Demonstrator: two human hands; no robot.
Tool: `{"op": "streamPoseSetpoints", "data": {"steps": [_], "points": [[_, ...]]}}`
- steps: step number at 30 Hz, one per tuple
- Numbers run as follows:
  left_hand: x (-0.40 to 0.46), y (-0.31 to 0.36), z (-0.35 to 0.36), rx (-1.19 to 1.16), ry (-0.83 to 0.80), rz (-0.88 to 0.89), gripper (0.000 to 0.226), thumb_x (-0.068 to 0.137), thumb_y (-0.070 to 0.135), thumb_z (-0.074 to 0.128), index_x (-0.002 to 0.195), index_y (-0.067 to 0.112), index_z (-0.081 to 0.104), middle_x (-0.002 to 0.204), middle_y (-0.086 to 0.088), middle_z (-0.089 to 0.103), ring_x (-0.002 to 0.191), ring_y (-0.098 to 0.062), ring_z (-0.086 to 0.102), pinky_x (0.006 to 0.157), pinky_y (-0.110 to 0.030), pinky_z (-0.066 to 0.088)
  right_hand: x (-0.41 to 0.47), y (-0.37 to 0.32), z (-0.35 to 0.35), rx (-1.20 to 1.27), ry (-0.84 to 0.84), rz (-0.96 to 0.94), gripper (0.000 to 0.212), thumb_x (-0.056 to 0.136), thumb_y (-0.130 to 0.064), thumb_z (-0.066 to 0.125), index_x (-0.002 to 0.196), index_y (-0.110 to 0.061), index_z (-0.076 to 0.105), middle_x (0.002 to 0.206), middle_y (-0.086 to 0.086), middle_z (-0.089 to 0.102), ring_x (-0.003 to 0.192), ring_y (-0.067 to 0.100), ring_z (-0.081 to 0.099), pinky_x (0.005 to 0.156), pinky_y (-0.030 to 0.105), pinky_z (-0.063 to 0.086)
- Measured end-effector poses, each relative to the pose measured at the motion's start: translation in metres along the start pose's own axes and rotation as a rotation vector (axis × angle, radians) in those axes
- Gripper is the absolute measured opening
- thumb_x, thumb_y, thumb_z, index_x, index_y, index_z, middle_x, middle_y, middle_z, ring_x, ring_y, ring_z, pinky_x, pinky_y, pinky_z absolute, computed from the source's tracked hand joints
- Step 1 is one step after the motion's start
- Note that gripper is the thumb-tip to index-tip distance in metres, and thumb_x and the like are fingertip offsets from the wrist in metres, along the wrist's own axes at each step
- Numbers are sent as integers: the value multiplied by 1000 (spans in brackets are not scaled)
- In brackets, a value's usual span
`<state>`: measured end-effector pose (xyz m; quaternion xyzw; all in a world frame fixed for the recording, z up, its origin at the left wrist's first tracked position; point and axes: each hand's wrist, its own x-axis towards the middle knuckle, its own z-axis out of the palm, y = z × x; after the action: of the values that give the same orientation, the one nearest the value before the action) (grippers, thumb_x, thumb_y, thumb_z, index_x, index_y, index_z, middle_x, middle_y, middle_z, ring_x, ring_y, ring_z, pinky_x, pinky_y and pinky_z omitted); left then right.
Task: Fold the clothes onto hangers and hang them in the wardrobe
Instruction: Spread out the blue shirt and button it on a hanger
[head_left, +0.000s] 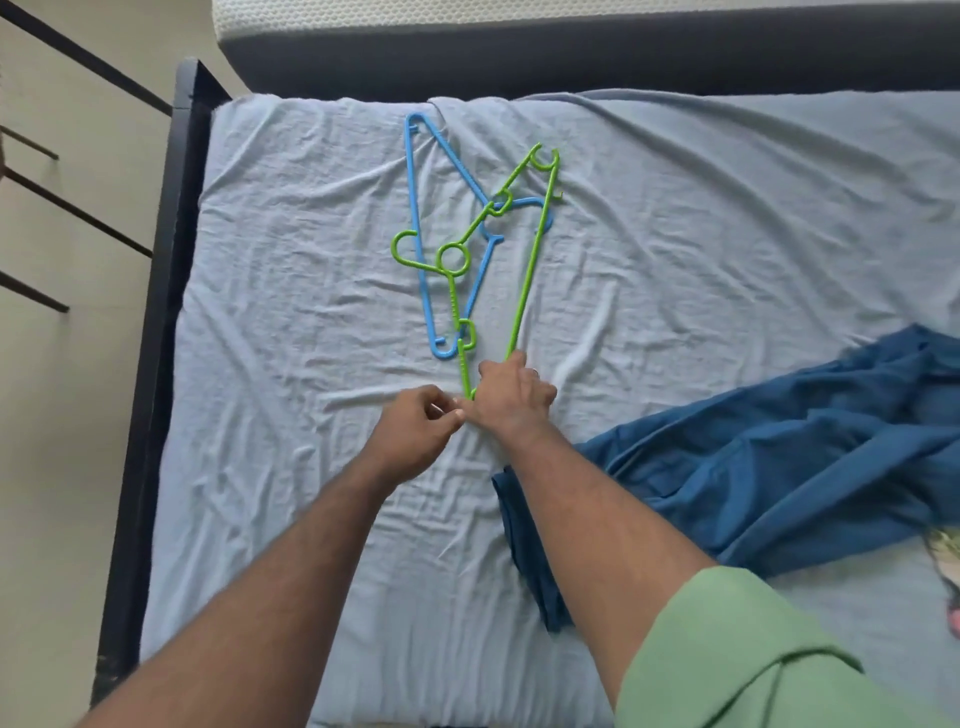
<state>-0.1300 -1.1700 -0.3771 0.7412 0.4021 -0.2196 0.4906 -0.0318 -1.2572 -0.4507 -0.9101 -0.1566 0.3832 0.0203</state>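
Looking down from the head cam, pretty much everything sits on a bed (291, 322) with a super wrinkly pale blue sheet (701, 218) over it. Dark bed frame (156, 312) runs down the left side, and past that there's a cream wardrobe (67, 171) front with dark bar handles. Along the top edge there's a dark grey headboard-ish band (519, 57) with something white above it.

Middle of the bed: a green hanger (527, 275) lying across a blue hanger (415, 218), the two overlapping and kinda tangled. The green one's near corner is right at the hands.

Right hand (511, 397) is down on that near corner with fingers curled onto the green plastic, so it's gripping the hanger. Left hand (415, 428) is just beside it, fingers loosely curled with the tips close together, touching the right hand's side. Can't really tell if it's pinching anything.

A dark blue garment (753, 467) is crumpled on the right half of the bed, partly running under the right forearm. A green sleeve (737, 660) shows bottom right.
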Motion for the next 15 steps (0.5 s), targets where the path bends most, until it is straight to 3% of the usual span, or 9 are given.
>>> {"op": "streamPoseSetpoints", "data": {"steps": [4, 7, 10, 12, 15], "points": [[-7, -1, 15, -16, -42, -90, 25, 94, 38, 67, 106, 17, 63, 102, -2, 68, 98, -23, 68, 69, -34, 51, -30, 37, 3, 142, -32, 75, 41, 88, -29, 67, 126, -14, 64, 131, 12, 42, 114, 33, 61, 91, 41, 52], [-13, 9, 26, -156, -85, -202, 56, 93, 53, 65, 132, 15, 51, 124, -3, 61, 111, -22, 63, 81, -42, 56, -61, 66, 12, 349, 84, 2, 16, 87, -19, 59, 100, -14, 67, 112, 13, 48, 97, 39, 60, 87, 39, 50], [-24, 26, 46, -276, -147, -239, 79, 91, 59, 63, 151, 19, 32, 137, -4, 53, 123, -21, 57, 91, -44, 55, -100, 90, 23, 621, 152, -85, 7, 88, -20, 66, 83, -16, 64, 90, 5, 53, 82, 22, 56, 76, 29, 44], [-32, 42, 67, -349, -183, -184, 76, 94, 52, 63, 153, 21, 27, 132, -5, 58, 120, -22, 60, 90, -45, 56, -126, 105, 28, 815, 173, -79, 13, 87, -20, 73, 79, -23, 64, 83, -3, 56, 74, 6, 54, 71, 17, 42], [-39, 66, 100, -402, -118, -62, 49, 100, 33, 62, 141, 16, 42, 113, -11, 70, 94, -23, 71, 74, -41, 58, -156, 131, 39, 923, 147, -60, 17, 85, -21, 80, 86, -29, 65, 82, -13, 55, 74, -6, 57, 68, 7, 41]]}}
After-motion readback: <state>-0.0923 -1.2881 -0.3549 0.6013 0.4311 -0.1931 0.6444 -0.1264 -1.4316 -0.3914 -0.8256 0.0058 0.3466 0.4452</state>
